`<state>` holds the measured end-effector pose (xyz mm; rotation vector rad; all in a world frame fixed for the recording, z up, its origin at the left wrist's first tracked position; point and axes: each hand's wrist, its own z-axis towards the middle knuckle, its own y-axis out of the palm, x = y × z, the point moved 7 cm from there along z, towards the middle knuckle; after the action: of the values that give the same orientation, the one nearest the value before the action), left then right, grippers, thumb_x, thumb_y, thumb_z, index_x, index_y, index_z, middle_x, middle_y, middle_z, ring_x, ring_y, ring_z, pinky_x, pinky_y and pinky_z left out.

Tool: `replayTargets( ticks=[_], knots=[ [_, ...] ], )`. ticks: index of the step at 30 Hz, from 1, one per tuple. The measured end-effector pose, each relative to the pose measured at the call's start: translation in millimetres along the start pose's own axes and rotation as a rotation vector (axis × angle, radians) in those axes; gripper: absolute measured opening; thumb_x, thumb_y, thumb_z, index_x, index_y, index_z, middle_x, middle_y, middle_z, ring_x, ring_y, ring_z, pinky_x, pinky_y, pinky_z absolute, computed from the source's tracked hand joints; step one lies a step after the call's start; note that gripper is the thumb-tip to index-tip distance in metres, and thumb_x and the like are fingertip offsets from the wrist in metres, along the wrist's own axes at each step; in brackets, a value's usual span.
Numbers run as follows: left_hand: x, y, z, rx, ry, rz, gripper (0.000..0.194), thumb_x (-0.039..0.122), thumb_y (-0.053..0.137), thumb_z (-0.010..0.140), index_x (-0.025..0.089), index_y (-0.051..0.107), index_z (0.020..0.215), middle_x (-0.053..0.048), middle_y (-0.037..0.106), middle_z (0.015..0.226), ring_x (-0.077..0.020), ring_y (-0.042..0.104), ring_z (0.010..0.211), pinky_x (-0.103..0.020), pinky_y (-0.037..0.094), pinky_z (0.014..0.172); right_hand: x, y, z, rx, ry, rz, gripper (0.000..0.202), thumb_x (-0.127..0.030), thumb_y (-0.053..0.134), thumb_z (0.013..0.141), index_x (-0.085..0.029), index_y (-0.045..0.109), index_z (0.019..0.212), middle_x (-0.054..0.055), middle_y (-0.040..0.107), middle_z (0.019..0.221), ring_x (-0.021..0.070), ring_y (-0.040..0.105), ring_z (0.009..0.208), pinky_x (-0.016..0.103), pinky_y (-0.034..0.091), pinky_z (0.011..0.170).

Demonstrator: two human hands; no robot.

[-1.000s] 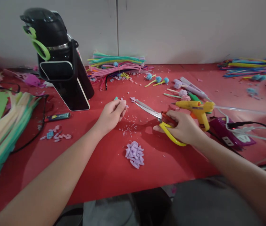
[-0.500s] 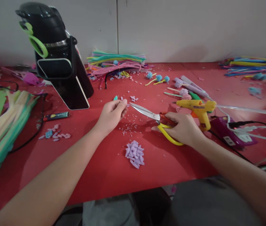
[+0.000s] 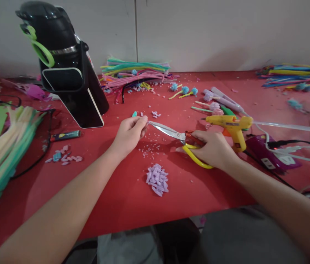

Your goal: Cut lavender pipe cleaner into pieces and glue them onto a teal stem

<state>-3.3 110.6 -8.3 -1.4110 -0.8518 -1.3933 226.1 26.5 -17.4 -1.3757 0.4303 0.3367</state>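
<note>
Looking down from the head view, the left hand (image 3: 129, 134) sat at centre frame with its grip pinched closed on a short pipe-cleaner piece (image 3: 135, 114), whose teal tip showed just above the fingertips. The right hand (image 3: 212, 148) lay right of centre, its grip closed through the yellow handles of the scissors (image 3: 177, 137); the blades pointed left with their tips at the left fingertips, and whether they were parted could not be told. Judged from appearance, the piece was very light, fuzzy and easily bent, with a thin wire core; it is best held close to the cutting point between thumb and forefinger. A pile of lilac cuttings (image 3: 157, 179) lay below centre on the red table (image 3: 122, 198). A yellow glue gun (image 3: 230, 126) stood just beyond the right hand.
</note>
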Motion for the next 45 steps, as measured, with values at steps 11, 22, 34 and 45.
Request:
replayTargets(
  ticks=[11,22,34,45],
  knots=[
    [1.1,0.4,-1.2,-0.002,-0.001,0.032,0.042,0.039,0.055,0.096,0.018,0.049,0.059,0.002,0.047,0.055,-0.0075,0.036,0.048,-0.024,0.028,0.046,-0.2,-0.2,0.8,0.006,-0.016,0.009,0.065,-0.084,0.067,0.065,-0.021,0.051,0.061,-0.002,0.047,0.054,0.0124,0.041,0.052,0.028,0.031,0.048],
    [1.7,-0.3,-1.0,0.023,-0.012,-0.016,0.041,0.036,0.056,0.095,0.019,0.048,0.059,0.003,0.045,0.054,-0.0068,0.037,0.047,-0.024,0.028,0.046,-0.4,0.9,0.5,0.0,-0.017,0.016,0.066,-0.085,0.066,0.065,-0.022,0.047,0.061,-0.002,0.045,0.053,0.0118,0.039,0.052,0.028,0.029,0.049],
    [0.4,-0.1,-1.4,0.018,-0.027,0.016,0.042,0.037,0.056,0.095,0.019,0.05,0.058,0.002,0.05,0.053,-0.006,0.039,0.044,-0.022,0.03,0.044,-1.4,0.1,0.6,0.007,-0.027,-0.002,0.066,-0.086,0.064,0.066,-0.022,0.051,0.062,-0.002,0.048,0.054,0.0123,0.04,0.052,0.028,0.03,0.048],
    [-2.1,0.2,-0.5,-0.001,-0.057,-0.022,0.038,0.035,0.054,0.096,0.018,0.054,0.062,0.001,0.052,0.054,-0.0068,0.043,0.046,-0.021,0.034,0.044,-5.7,-2.6,0.7,0.011,-0.022,-0.006,0.067,-0.086,0.064,0.065,-0.022,0.044,0.058,-0.003,0.039,0.051,0.0115,0.035,0.052,0.027,0.029,0.047]
  ],
)
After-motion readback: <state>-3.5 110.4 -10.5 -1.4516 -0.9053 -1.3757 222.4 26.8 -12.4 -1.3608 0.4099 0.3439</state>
